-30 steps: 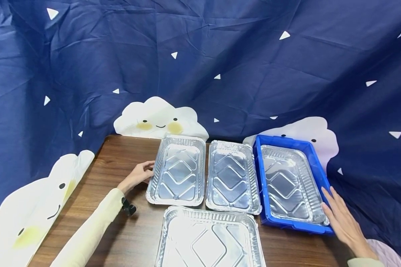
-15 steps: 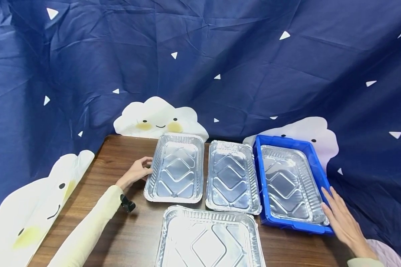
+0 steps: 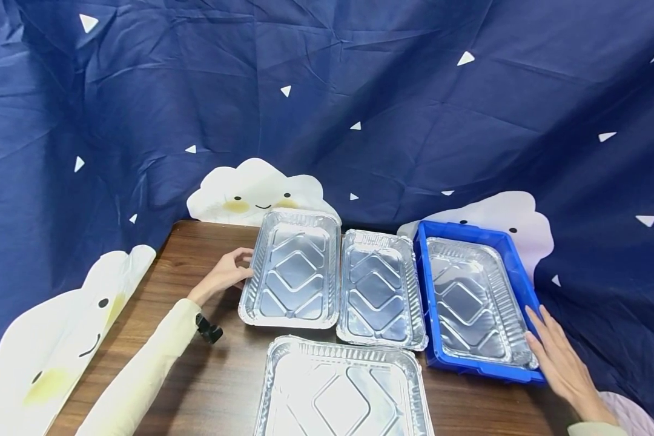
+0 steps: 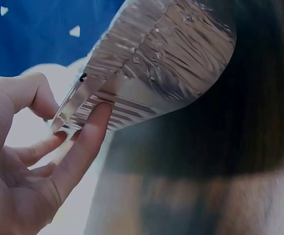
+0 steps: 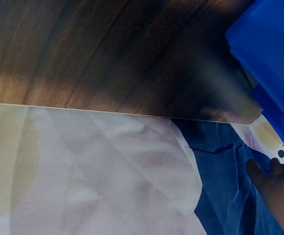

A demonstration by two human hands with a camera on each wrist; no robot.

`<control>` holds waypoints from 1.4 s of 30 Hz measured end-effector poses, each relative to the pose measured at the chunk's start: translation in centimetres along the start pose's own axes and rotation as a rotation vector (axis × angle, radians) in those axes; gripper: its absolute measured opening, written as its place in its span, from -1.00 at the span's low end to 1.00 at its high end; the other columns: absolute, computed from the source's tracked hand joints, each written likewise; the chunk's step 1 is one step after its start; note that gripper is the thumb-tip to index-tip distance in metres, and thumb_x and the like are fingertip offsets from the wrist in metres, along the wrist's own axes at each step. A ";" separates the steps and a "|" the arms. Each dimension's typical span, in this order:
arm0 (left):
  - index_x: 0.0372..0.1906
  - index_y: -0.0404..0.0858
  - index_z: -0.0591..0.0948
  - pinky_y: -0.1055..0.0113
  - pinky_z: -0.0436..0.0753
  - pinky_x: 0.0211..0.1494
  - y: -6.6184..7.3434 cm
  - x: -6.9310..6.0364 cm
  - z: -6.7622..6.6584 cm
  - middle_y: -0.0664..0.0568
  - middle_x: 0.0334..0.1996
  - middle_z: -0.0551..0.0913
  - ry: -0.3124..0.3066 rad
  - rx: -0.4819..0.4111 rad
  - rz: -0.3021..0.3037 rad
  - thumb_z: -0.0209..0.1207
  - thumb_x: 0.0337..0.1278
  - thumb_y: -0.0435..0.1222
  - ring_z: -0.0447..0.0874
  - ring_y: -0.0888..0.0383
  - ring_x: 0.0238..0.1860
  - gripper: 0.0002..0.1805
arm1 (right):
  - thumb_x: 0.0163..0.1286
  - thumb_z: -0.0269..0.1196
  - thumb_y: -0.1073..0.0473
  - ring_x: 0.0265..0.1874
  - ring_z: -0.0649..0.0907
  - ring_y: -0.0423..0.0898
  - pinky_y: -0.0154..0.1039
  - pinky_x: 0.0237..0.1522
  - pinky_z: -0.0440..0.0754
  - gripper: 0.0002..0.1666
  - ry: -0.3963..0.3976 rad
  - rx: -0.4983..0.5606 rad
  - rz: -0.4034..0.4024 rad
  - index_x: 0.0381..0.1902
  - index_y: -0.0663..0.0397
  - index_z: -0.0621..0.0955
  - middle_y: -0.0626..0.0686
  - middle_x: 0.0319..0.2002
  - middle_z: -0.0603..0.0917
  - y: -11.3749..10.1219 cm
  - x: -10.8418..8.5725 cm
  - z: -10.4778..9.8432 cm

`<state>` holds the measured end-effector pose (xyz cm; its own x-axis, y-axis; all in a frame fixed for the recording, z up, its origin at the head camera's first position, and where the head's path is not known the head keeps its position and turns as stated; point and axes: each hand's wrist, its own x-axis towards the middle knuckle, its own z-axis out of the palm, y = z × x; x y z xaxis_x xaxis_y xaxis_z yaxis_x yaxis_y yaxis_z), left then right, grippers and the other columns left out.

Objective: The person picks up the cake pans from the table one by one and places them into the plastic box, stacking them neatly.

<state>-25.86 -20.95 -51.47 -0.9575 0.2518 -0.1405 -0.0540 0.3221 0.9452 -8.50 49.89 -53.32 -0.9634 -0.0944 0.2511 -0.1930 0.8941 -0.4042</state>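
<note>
A rectangular foil tray (image 3: pixel 294 272) is held at its left rim by my left hand (image 3: pixel 223 278). In the left wrist view, the thumb of the left hand (image 4: pixel 49 161) lies at the rim while fingers reach under the foil tray (image 4: pixel 156 63), which is raised off the tabletop. Its right side comes close to a second foil tray (image 3: pixel 376 290). My right hand (image 3: pixel 561 357) rests with extended fingers on the right rim of a blue plastic bin (image 3: pixel 427 303). Inside that bin lies another foil tray (image 3: pixel 463 297). The right wrist view catches only part of the right hand (image 5: pixel 276 196).
A larger-looking foil tray (image 3: pixel 340 393) lies in front, cut off by the lower frame edge. All stand on a brown wooden table (image 3: pixel 212 387). A dark blue cloth (image 3: pixel 392 121) with white triangles and clouds hangs behind and around the table.
The left foil tray has risen with my left hand, first shifting slightly left, then back right towards the second foil tray. My right hand stays on the bin's rim.
</note>
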 end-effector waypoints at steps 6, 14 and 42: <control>0.41 -0.52 0.38 0.11 0.84 -0.29 2.5 -0.2 1.2 -0.48 0.21 0.57 -0.022 0.013 0.029 0.17 0.18 -0.47 0.78 0.02 -0.23 -0.35 | 0.72 -0.02 0.17 0.64 -0.03 0.37 0.09 0.67 -0.34 -0.30 0.007 0.004 -0.008 0.71 0.04 0.14 0.33 0.68 -0.02 0.1 -0.2 0.1; 0.43 -0.53 0.37 0.05 0.85 -0.23 5.6 -0.3 3.0 -0.48 0.21 0.56 -0.073 -0.025 0.041 0.18 0.20 -0.47 0.79 0.01 -0.25 -0.34 | 0.71 -0.01 0.17 0.62 -0.05 0.44 0.30 0.64 -0.29 -0.30 0.021 -0.011 -0.027 0.70 0.06 0.15 0.38 0.66 0.01 0.2 -0.1 0.2; 0.28 -0.52 0.48 0.20 0.83 -0.42 13.0 2.1 15.3 -0.13 -0.16 0.59 -0.173 -0.073 0.062 0.24 0.09 -0.50 0.65 0.14 -0.49 -0.42 | 0.71 -0.01 0.16 0.63 -0.07 0.42 0.44 0.58 -0.27 -0.31 0.042 -0.023 -0.036 0.70 0.05 0.17 0.36 0.66 0.03 0.2 0.1 0.4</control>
<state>-24.25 -2.25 -43.94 -0.8971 0.4242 -0.1239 -0.0230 0.2353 0.9717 -8.66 49.94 -53.71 -0.9470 -0.1089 0.3022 -0.2228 0.9003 -0.3740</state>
